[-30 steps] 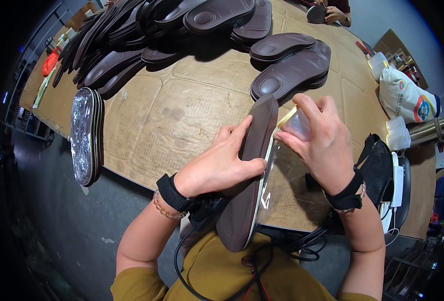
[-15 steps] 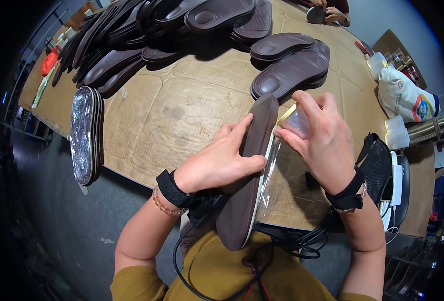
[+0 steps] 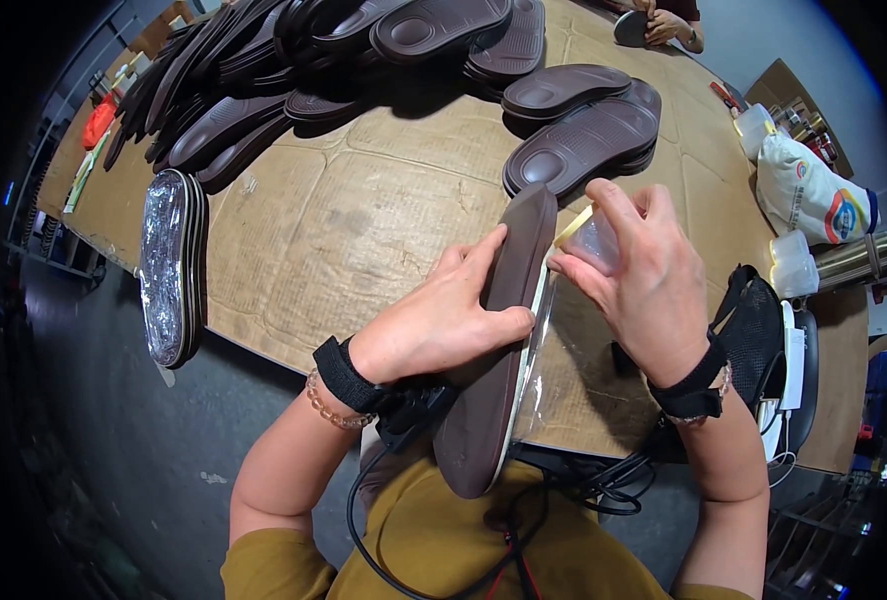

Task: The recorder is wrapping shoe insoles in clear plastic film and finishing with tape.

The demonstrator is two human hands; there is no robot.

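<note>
My left hand (image 3: 428, 325) grips a dark brown shoe sole (image 3: 475, 430), its fingers on the broad face and its thumb on the right edge. The sole stands tilted near the table's front edge, and its lower end reaches over my lap. Clear plastic film (image 3: 531, 395) hangs along its pale right edge. My right hand (image 3: 653, 280) is closed around a small translucent plastic container (image 3: 595, 243) with a yellowish rim. That rim is close to the upper right edge of the sole; whether they touch, I cannot tell.
Brown soles (image 3: 253, 60) lie heaped at the far left, with a smaller stack (image 3: 583, 145) beyond my hands. A film-covered stack (image 3: 166, 270) stands at the left table edge. A white bag (image 3: 808, 185) and metal cylinder (image 3: 856, 265) are at right. A co-worker's hands (image 3: 666, 28) show at the top.
Almost nothing differs. The film beside the sole has shifted slightly; both hands keep their grip in nearly the same place.
</note>
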